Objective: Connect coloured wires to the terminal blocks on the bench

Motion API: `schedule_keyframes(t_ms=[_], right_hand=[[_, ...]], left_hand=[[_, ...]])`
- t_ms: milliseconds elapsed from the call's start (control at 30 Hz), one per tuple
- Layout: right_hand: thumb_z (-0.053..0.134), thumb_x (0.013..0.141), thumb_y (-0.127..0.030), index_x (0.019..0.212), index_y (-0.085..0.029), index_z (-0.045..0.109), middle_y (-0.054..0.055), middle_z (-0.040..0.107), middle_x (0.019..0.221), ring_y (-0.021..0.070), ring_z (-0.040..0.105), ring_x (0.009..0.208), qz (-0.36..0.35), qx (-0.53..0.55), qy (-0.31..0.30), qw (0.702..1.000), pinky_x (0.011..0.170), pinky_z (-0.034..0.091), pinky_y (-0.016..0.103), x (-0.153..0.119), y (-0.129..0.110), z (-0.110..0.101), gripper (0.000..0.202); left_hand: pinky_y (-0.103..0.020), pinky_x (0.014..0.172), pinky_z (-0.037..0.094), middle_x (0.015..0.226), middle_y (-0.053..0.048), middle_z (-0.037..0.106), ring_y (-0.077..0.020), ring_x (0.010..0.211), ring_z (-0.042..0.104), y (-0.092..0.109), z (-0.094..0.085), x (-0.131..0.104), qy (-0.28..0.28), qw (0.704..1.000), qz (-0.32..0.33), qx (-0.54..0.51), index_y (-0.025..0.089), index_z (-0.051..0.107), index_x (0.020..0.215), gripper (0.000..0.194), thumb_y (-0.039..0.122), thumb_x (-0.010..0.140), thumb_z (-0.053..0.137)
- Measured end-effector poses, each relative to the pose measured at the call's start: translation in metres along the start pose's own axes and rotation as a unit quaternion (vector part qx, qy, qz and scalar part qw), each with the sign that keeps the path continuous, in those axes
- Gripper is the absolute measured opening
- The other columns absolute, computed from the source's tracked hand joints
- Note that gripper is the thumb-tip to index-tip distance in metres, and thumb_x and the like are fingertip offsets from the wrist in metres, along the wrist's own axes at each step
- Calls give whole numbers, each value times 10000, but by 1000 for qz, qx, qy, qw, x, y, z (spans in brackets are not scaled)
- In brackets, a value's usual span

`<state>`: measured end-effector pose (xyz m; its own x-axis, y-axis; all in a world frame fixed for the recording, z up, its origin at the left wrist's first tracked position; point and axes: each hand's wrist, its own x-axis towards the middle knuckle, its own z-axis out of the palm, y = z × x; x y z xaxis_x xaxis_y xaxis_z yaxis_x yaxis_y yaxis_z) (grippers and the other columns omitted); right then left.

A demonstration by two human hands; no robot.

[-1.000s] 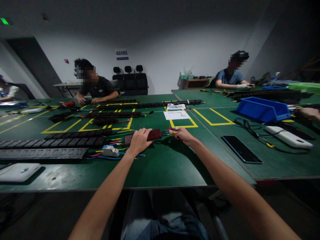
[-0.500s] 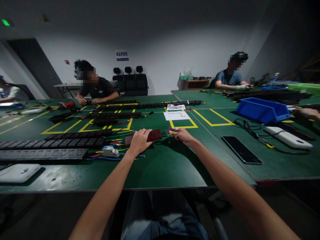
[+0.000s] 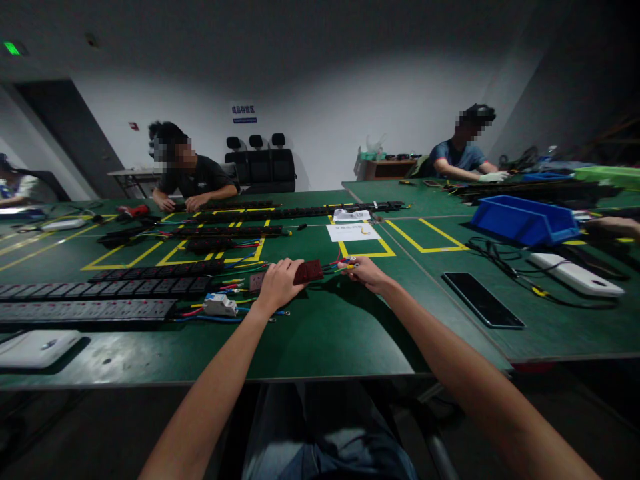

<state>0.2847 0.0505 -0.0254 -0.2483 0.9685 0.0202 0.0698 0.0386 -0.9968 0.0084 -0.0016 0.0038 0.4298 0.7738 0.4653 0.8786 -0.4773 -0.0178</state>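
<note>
My left hand [image 3: 279,285] is closed over a dark red socket strip [image 3: 309,271], whose two ends show on either side of the hand. Several coloured wires [image 3: 332,267] with metal terminals come out of the strip's right end. My right hand [image 3: 367,273] pinches these wires near their tips. To the left lie long socket strips [image 3: 90,311] with wires trailing from their right ends. A small white circuit breaker [image 3: 220,305] sits on the wires of the nearest strip.
A phone [image 3: 483,300], a white power bank [image 3: 575,274] with a cable and a blue bin [image 3: 527,220] are on the right. White paper [image 3: 353,232] lies ahead. Two co-workers [image 3: 197,177] sit across the green table, and another person's hand reaches in at far right.
My hands stay almost in place on the strip and its wires. Across the table on the right, the co-worker's gloved hand has shifted slightly.
</note>
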Motion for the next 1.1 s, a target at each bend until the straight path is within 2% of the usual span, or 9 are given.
schedule_keyframes(t_ms=[133, 433, 1100], right_hand=[[886, 580, -585, 734, -167, 638, -27, 569, 619, 63, 374, 505, 3, -1, 6, 1000, 476, 242, 229, 1, 0, 0, 510], [894, 588, -577, 813, -149, 679, -26, 581, 626, 62, 372, 508, 7, 3, 0, 1000, 474, 229, 229, 1, 1, -1, 529], [906, 566, -527, 814, -150, 686, -40, 553, 619, 68, 379, 524, 15, 16, 3, 1000, 484, 252, 236, -2, -4, 1, 502]], left_hand=[[-402, 909, 462, 1162, -119, 666, -285, 1051, 625, 0, 0, 0, -1, 1000, -1, -7, 177, 562, 1370, 535, 433, 918, 687], [-402, 914, 462, 1167, -119, 666, -287, 1059, 623, 0, 0, 0, 0, 1000, -1, -7, 178, 564, 1366, 529, 421, 913, 692], [-400, 899, 459, 1162, -111, 664, -287, 1051, 621, -1, 1, 0, -2, 1000, 0, 3, 187, 551, 1376, 547, 418, 905, 704]])
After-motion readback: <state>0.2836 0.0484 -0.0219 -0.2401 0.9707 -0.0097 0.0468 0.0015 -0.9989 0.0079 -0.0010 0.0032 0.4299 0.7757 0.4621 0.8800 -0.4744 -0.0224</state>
